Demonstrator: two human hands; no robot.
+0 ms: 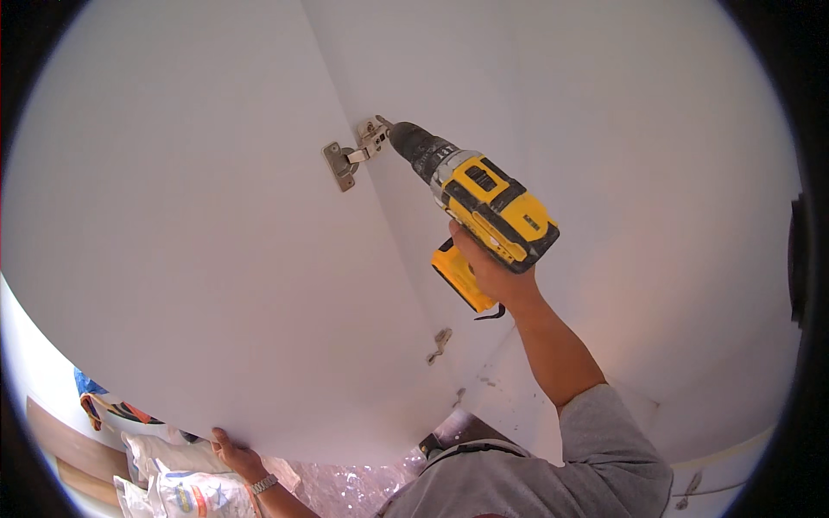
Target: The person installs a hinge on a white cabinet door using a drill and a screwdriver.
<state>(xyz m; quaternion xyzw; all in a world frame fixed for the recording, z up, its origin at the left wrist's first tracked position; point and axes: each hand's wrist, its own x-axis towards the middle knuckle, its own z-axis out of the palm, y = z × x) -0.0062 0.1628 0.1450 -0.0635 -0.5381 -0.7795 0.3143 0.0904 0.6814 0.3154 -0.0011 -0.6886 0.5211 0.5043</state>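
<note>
My right hand (496,272) is wrapped round the handle of a yellow and black cordless drill (496,207). The drill points up and left, its chuck end at the arm of a metal cabinet hinge (371,138). That hinge joins a large white door (216,224) to the white cabinet side panel (380,198). Whether the bit touches a screw is hidden by the chuck. Low on the left, my left hand (231,451) grips the door's bottom edge, thumb over the near face and the other fingers mostly out of sight.
A second metal hinge (439,345) sits lower along the joint. White printed sacks (194,492), brown boards (73,440) and clear plastic sheeting (345,483) lie below left. Small debris is scattered on the white cabinet bottom (509,388). A dark object (796,259) stands at the right rim.
</note>
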